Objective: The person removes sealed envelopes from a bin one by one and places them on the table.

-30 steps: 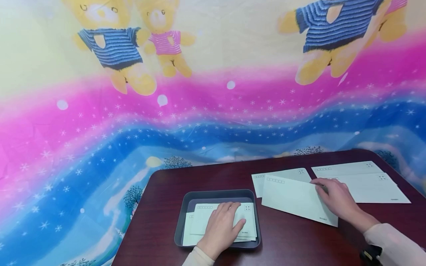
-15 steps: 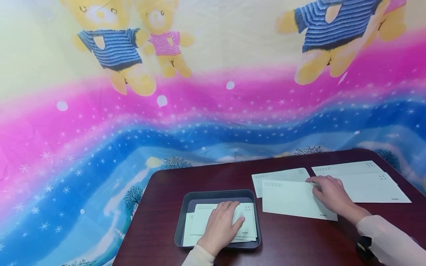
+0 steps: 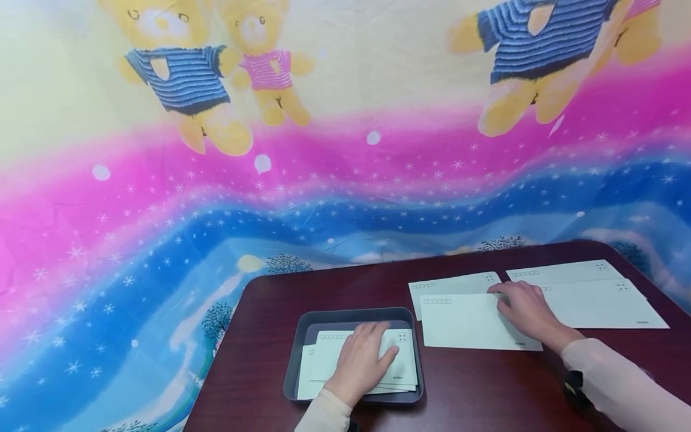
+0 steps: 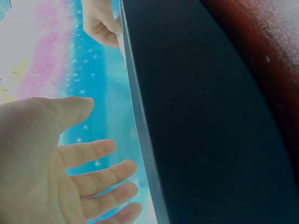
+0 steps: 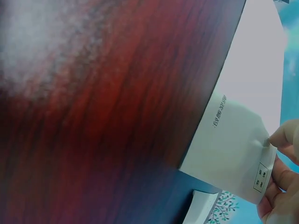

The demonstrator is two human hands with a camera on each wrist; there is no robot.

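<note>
In the head view, a white envelope [image 3: 459, 324] with printed postcode boxes lies flat-looking at the right of centre. My right hand [image 3: 526, 309] pinches its far edge near the stamp corner, thumb on the face, as the right wrist view shows on the envelope's bent corner [image 5: 243, 161]. Over the dark grey tray [image 3: 345, 324], my left hand [image 3: 361, 363] is spread above several stacked envelopes [image 3: 326, 355] and partly hides them. The left wrist view shows that hand's fingers [image 4: 100, 182] loosely extended with nothing between them, beside the tray's dark outer side [image 4: 196, 121].
Partly under the held envelope is another envelope [image 3: 453, 285]. Two more overlap at the table's right, a nearer one [image 3: 601, 309] and a farther one [image 3: 567, 273]. The dark red table [image 3: 259, 372] ends at a printed backdrop [image 3: 324, 210].
My right hand has slid left and slightly away from me, turning the held envelope from a slant to nearly level and closer to the tray. My left hand has barely moved.
</note>
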